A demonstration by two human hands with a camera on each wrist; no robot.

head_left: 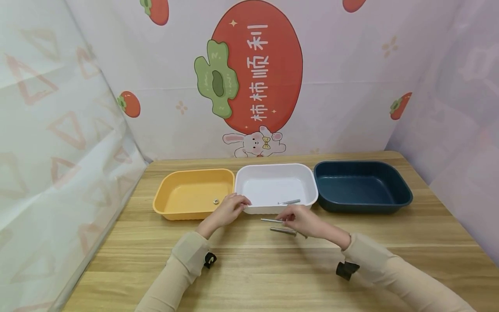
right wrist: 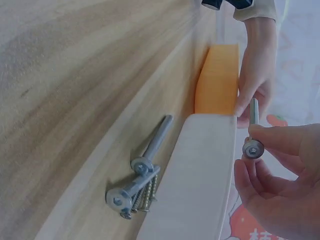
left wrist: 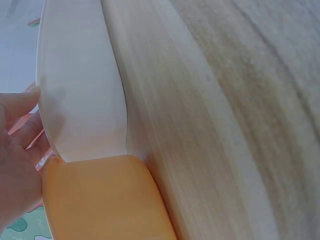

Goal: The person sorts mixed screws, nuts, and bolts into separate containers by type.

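My right hand (head_left: 302,220) pinches a bolt (right wrist: 254,135) between thumb and fingertips, in front of the white tray (head_left: 277,209). Its round head with a hex socket faces the right wrist camera. Below that hand, two similar bolts (right wrist: 154,140) lie on the table beside several thin screws (right wrist: 145,194), partly overlapping. At the white tray's front left corner rests my left hand (head_left: 229,209), with relaxed fingers touching the rim. In the left wrist view its thumb (left wrist: 27,100) is right at the tray's edge. Inside the white tray lies bolt-like metal hardware (head_left: 289,202) near the front wall.
To the left of the white tray stands a yellow tray (head_left: 183,215), holding a small metal piece (head_left: 216,201). A dark blue tray (head_left: 362,208) adjoins it on the right. All three sit in a row on the wooden table (head_left: 249,268), before a printed cloth backdrop (head_left: 331,117).
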